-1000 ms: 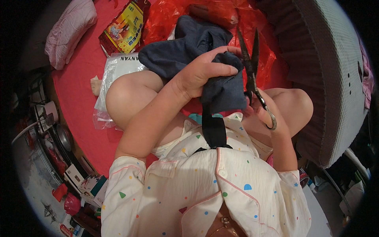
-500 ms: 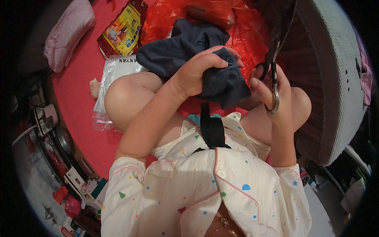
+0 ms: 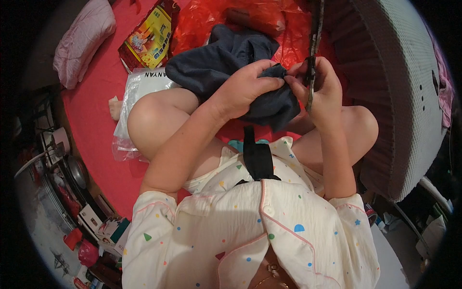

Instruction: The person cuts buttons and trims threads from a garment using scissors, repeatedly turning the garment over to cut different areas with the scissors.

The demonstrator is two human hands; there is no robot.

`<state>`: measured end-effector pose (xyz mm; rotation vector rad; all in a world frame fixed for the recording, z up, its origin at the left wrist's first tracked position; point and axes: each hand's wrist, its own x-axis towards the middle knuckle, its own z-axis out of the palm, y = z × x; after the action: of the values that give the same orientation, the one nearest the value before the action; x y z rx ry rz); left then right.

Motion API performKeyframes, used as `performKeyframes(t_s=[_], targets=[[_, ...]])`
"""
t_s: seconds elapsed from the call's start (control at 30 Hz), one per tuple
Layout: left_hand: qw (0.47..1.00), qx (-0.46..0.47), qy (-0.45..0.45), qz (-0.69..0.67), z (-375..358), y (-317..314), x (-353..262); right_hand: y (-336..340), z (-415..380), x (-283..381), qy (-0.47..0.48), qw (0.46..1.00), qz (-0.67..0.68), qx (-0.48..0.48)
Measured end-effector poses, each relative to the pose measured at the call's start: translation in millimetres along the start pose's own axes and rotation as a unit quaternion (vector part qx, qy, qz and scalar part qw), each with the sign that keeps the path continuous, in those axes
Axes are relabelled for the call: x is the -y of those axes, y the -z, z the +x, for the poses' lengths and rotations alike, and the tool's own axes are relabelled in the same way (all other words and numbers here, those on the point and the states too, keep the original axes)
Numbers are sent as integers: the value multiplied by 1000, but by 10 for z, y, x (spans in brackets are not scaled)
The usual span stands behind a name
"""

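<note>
A crumpled dark blue garment (image 3: 207, 65) lies bunched over my lap. My left hand (image 3: 245, 89) is closed on its edge, thumb on top, and the folds hang below the fingers. On the right, a pair of scissors (image 3: 314, 43) hangs on the fingers of my right hand (image 3: 323, 89), blades pointing up and away from me. The thumb and fingertips of that hand pinch at the garment's edge, right beside my left thumb. The button on that edge is now hidden by my fingers.
Beyond the garment are a red plastic bag (image 3: 192, 24) and a yellow and red packet (image 3: 151, 41). A clear plastic bag (image 3: 134, 96) lies by my knee on the red sheet (image 3: 91, 125). A grey padded panel (image 3: 404, 96) rises at right, and a pink pillow (image 3: 86, 43) lies far left.
My right hand has moved left with the scissors to meet my left hand at the garment's edge. The scissors have turned edge-on. My left thumb has shifted over the button area.
</note>
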<state>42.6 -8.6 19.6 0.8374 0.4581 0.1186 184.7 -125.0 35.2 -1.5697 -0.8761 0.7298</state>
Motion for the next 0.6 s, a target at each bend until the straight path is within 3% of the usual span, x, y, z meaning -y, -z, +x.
performKeyframes(t_s=[0.2,0.27,0.47,0.6], targets=[[999,-21,-7,36,33,18,44,27,17,-63,1,999,-20,-35],[997,-26,-71,33,48,-2,79,47,13,-70,-2,999,7,-43],[996,-50,-61,48,46,21,31,229,-123,-32,-90,995,-9,-45],[995,-35,-85,28,55,71,31,437,-355,-27,-120,991,-10,57]])
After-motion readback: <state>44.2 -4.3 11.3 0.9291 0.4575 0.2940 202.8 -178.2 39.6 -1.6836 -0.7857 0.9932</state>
